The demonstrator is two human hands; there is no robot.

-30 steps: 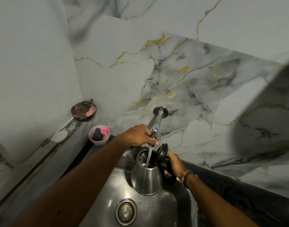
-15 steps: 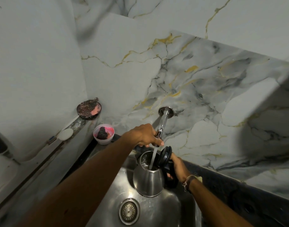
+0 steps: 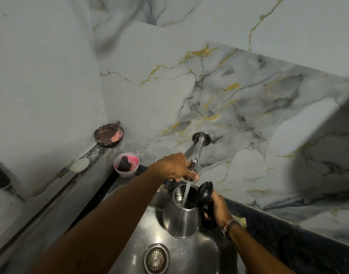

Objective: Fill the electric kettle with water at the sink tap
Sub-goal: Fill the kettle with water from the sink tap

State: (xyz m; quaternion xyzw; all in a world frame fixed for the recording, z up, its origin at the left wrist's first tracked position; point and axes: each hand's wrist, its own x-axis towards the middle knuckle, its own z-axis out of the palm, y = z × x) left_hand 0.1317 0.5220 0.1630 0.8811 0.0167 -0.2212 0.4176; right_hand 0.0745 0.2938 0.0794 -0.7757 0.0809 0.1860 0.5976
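We saw, far left on the ledge (image 3: 51, 186), a white oval bit (image 3: 79, 165), maybe soap, can't tell. Next, a dark round dish (image 3: 109, 135) w/ crusted dark stuff and a pink patch in it, at the corner where the plain wall (image 3: 41, 76) met the marble-look wall (image 3: 238, 107). Just below it, a small white cup (image 3: 126, 165) held pink residue and a dark lump.

Our left hand (image 3: 174, 167) was clenched round the tap (image 3: 197, 153) near its outlet, the chrome spout coming out of the marble wall. A stream of water (image 3: 185, 192) fell from it straight into the open mouth of the steel kettle (image 3: 181, 218). The kettle sat tilted a little over the steel sink (image 3: 199, 252), below and just right of the left hand, above the drain (image 3: 156, 259). Water level inside: couldn't tell.

Its black lid (image 3: 205, 192) stood flipped up on the right side of the mouth. Our right hand (image 3: 219, 208) was grasping the kettle's black handle, a band at the wrist. Right of the sink ran a dark bench (image 3: 288, 234) edge along the wall, w/ grey and gold veins in the tiles above. Lighting was dim, shadow at far right.
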